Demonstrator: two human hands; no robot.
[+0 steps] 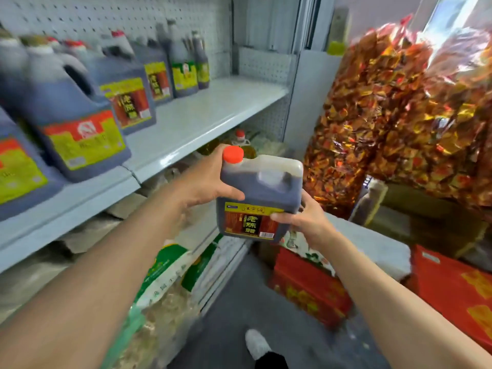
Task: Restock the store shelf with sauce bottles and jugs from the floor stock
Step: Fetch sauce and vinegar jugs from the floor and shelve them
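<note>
White shelf [202, 115] carries a row of dark jugs [80, 121] along its left, its right stretch bare. Left hand [210, 179] and right hand [306, 219] each clamp a red-capped jug [261, 195] in mid-air before it; placing remains.

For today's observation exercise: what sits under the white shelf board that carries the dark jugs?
Under the shelf board, an oil bottle with a red cap and pale sacks show. The held jug, both hands and the board hide the rest.
</note>
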